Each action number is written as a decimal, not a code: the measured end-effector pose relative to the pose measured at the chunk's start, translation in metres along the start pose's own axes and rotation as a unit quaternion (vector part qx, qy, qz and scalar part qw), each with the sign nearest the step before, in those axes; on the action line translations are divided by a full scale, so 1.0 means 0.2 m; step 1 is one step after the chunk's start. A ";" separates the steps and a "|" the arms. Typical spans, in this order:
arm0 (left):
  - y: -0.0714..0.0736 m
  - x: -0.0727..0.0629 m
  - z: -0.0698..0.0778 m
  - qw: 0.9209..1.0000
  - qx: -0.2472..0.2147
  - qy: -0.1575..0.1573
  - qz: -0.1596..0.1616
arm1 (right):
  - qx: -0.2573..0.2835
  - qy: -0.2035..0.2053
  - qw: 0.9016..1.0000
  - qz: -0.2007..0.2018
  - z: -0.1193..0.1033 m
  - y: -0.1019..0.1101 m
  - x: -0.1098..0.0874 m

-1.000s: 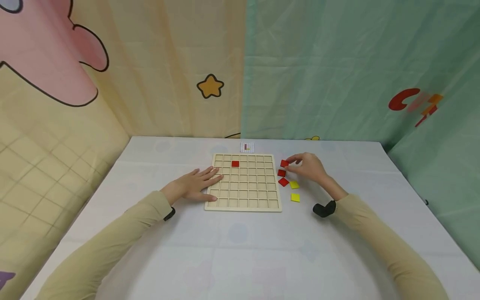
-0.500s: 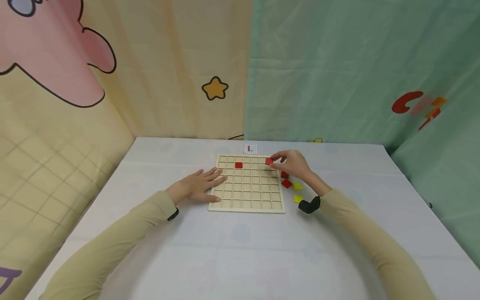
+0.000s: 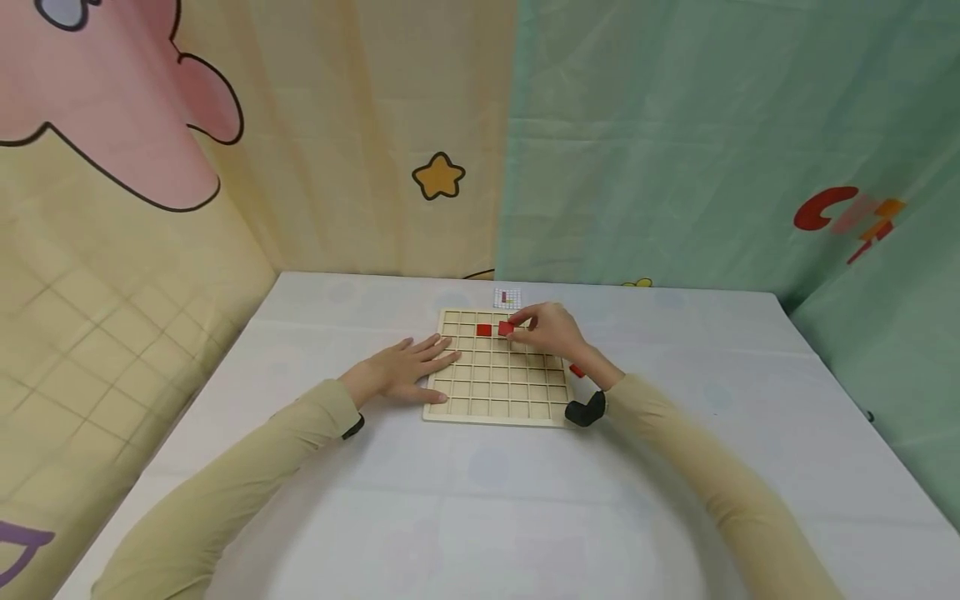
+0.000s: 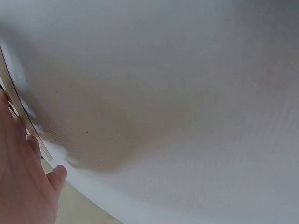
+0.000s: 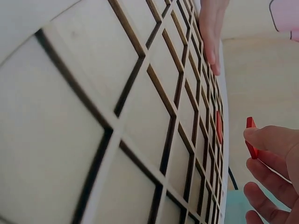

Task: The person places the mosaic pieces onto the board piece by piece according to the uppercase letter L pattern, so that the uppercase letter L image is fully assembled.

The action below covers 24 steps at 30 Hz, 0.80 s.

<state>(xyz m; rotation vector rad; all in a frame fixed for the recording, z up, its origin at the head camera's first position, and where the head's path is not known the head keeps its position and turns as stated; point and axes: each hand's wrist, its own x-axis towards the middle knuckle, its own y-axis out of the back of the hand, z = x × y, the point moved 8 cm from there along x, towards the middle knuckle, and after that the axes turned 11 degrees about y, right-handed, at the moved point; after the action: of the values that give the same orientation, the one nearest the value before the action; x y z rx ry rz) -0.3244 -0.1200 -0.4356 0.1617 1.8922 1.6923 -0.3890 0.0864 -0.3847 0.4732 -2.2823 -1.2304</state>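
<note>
A wooden grid board point(image 3: 498, 421) lies on the white table, one red square tile point(image 3: 484, 331) set in a cell of its second row. Pinched between thumb and fingers of my right hand point(image 3: 553, 329) is another red tile point(image 3: 506, 328), just right of the first. The right wrist view shows this pinched tile point(image 5: 251, 137) edge-on, raised off the grid. My left hand point(image 3: 401, 371) rests with spread, straight fingers on the board's left edge; the left wrist view catches the thumb side of that hand point(image 4: 28, 182) beside the wooden edge.
A small printed pattern card point(image 3: 507, 298) lies behind the board. Right of the board, a red tile point(image 3: 577, 371) peeks out beside my right forearm, which hides the other loose tiles. Patterned curtains point(image 3: 645, 150) rise behind the table.
My right hand has picked up a red tile from beside the board and carried it left over the grid. The left hand stays on the board's edge. The head view shifts slightly.
</note>
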 end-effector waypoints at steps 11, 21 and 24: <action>0.01 -0.01 0.01 1.000 -0.005 -0.006 0.002 | 0.019 -0.012 0.999 -0.046 -0.06 -0.14 0.07; 0.02 0.00 0.01 1.000 -0.005 -0.006 -0.002 | 0.020 -0.015 0.998 -0.066 -0.08 -0.20 0.08; 0.02 -0.01 0.01 1.000 -0.005 -0.006 -0.003 | 0.024 -0.016 0.997 -0.071 -0.07 -0.21 0.09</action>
<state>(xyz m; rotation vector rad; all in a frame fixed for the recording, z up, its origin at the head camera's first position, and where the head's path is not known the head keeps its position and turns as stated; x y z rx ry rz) -0.3234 -0.1184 -0.4322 0.1597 1.8730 1.6934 -0.3920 0.0457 -0.4092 0.6469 -2.3429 -1.2613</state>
